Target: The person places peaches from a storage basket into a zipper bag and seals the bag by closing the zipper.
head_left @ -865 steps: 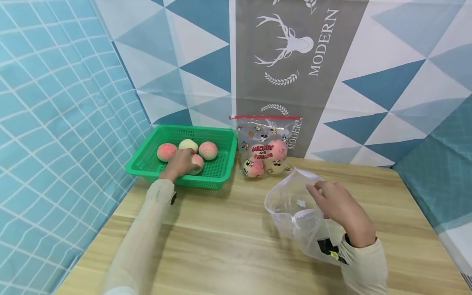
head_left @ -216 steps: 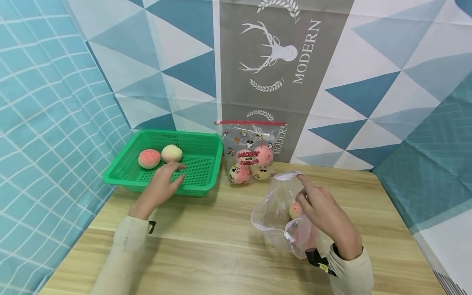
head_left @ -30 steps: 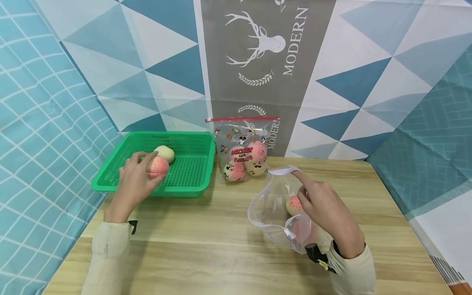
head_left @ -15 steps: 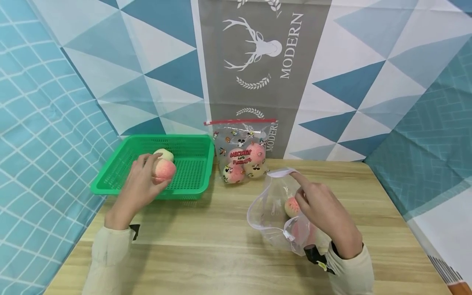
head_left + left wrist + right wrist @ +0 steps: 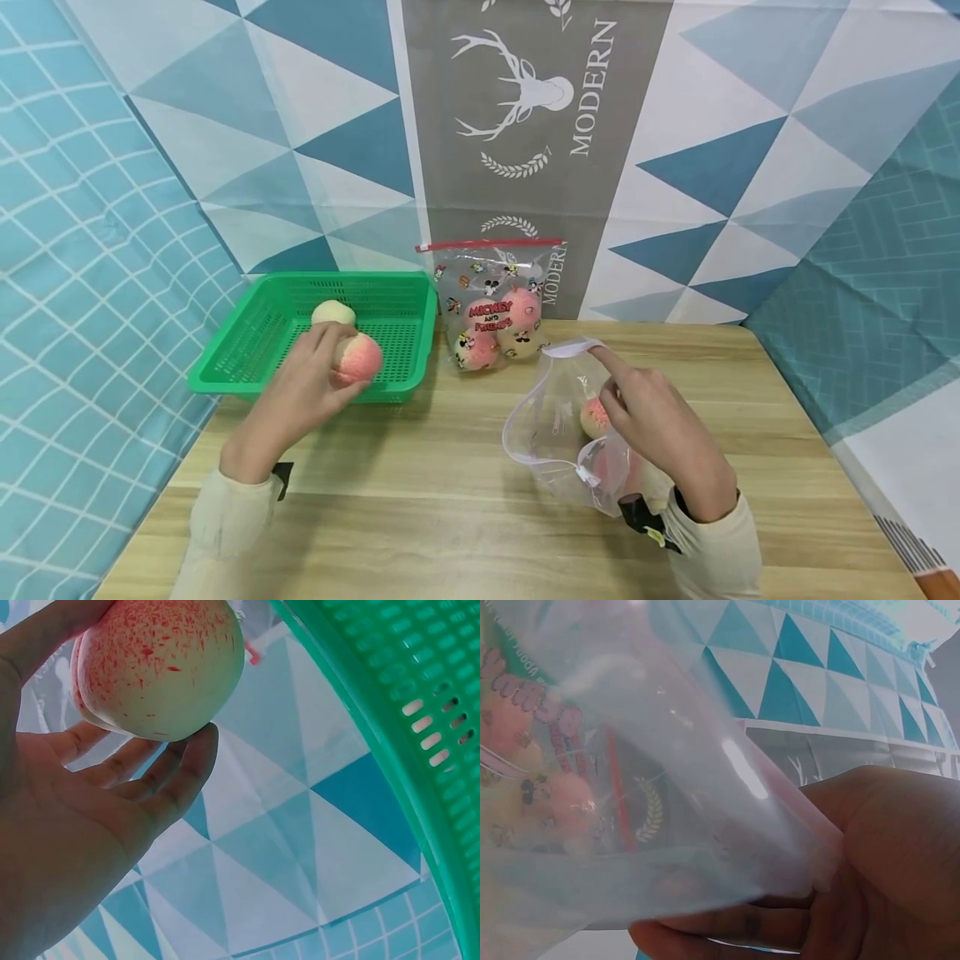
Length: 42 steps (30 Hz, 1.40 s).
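Observation:
My left hand [image 5: 300, 387] holds a pink and cream peach [image 5: 362, 358] between thumb and fingers, over the front rim of the green basket [image 5: 225, 387]. In the left wrist view the peach [image 5: 161, 671] shows its red-speckled, pale side, beside the basket wall. A cream-coloured peach [image 5: 333, 313] lies inside the basket. My right hand [image 5: 663, 429] grips the edge of a clear zip bag [image 5: 551, 475], whose mouth gapes toward the left. A peach [image 5: 595, 419] and more pink show inside it. In the right wrist view, the bag's film [image 5: 697, 772] runs into my fingers.
A clear bag with a red zip [image 5: 495, 265], printed with cartoon figures and holding several peaches, stands against the patterned backdrop [image 5: 517, 192]. The wooden table [image 5: 420, 500] extends in front. A blue checked cloth [image 5: 90, 275] hangs at the left.
Several peaches have left the basket since the oldest frame, and peaches now show in the once empty bag. Over the last second, my left hand has carried its peach rightward; my right hand stays.

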Motion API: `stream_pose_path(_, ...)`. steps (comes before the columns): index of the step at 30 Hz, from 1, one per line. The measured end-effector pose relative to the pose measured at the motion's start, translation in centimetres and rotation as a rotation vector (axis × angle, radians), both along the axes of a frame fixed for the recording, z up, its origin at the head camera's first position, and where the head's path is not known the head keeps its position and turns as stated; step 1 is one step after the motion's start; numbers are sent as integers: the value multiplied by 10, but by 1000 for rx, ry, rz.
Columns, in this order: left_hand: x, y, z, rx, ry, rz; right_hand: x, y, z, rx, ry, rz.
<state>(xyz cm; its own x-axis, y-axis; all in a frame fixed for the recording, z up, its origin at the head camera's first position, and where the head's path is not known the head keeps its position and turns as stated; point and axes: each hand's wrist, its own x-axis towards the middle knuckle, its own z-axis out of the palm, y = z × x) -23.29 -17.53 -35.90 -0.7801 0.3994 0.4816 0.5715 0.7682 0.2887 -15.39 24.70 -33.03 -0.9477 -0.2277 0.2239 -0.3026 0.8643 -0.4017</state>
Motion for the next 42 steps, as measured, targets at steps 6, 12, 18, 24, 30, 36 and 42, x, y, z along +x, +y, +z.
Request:
stream_pose_path(6,8,5,1,-24,6,-18,0,-1,2,6,-8,13)
stream_pose_path(12,13,9,4,-35,23,-32,1,-3,3,10,-17,14)
stream_pose_path(18,22,19,10,-56,19,-68,2,-1,2,9,-12,11)
stream_pose_path(24,38,36,19,-72,37,-121,2,1,3,9,-12,11)
stream_pose_path(30,51,54,25,-92,62,-181,2,2,2,5,-27,13)
stream_pose_path(36,63,73,31,-98,73,-242,4,3,3,-15,-11,17)
stream_pose_path(42,71,90,35,-83,80,-329,4,3,3,-19,-16,17)
